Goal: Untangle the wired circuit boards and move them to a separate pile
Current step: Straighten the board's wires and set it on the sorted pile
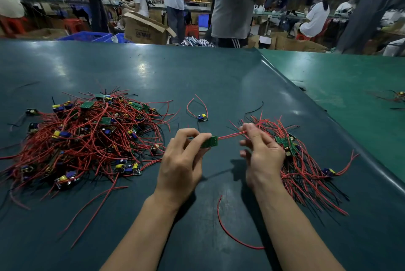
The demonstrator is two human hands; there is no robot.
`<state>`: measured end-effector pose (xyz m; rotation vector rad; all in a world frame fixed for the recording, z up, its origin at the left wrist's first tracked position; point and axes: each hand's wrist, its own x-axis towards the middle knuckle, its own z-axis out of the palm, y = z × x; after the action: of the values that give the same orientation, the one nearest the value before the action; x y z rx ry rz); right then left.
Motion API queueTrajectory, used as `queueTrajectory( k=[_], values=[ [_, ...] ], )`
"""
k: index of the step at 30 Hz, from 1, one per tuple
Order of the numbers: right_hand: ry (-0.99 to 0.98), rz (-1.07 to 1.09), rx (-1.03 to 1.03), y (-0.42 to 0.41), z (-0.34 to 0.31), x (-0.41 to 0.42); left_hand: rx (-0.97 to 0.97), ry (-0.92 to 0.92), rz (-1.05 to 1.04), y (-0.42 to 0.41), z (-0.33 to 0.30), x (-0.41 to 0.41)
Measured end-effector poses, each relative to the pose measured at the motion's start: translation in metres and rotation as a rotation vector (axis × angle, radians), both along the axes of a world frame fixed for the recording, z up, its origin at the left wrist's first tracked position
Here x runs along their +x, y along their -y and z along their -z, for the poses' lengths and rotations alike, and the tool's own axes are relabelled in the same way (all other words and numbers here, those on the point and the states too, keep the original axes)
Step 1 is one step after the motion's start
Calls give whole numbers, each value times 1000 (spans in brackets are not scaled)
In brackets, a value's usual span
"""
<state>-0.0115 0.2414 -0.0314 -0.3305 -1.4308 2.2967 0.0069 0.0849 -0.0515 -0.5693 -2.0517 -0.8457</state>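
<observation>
A big tangled heap of small green circuit boards with red and black wires [87,137] lies on the left of the dark green table [197,77]. A flatter pile of sorted boards [304,161] lies on the right. Between them my left hand [182,161] pinches one green circuit board [210,141] just above the table. Its red wires [230,136] stretch to the right, where my right hand [260,156] pinches them between thumb and fingertips, in front of the right pile.
A single wired board [202,117] lies apart behind my hands. A loose red wire [228,231] curls near my right forearm. A lighter green table [350,86] adjoins at right with a few more wired boards [397,97]. People stand beyond the far edge.
</observation>
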Motion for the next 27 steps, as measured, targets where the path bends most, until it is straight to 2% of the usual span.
queueTrajectory(
  k=[5, 8, 10, 12, 14, 16, 17, 19, 21, 25, 27],
  values=[
    [-72, 151, -74, -8, 1, -4, -79, -69, 24, -2, -2, 0],
    [-109, 150, -133, -9, 0, -3, -82, -118, -67, 1, -1, 0],
    [-96, 95, -193, -11, -2, -2, 7, -133, -166, 6, 0, -1],
    [-35, -60, -136, -7, -2, 1, 128, -143, -262, 11, 0, -3],
    [17, -389, 56, 5, 3, 8, 155, -162, -275, 15, 0, -4],
    [-6, -690, 187, 20, 7, 16, 54, -161, -121, 15, 0, -2],
    [-34, -747, 212, 25, 8, 19, -1, -141, -20, 14, 0, -1],
    [-77, -721, 273, 24, 7, 21, -48, -90, 108, 13, -1, 0],
    [-109, -645, 377, 18, 4, 20, -18, -51, 134, 12, -2, -1],
    [-135, -442, 395, 10, 1, 21, -14, -118, 29, 21, -2, -5],
    [-150, -290, 376, 7, -1, 22, -27, -174, -118, 31, -2, -6]
  ],
)
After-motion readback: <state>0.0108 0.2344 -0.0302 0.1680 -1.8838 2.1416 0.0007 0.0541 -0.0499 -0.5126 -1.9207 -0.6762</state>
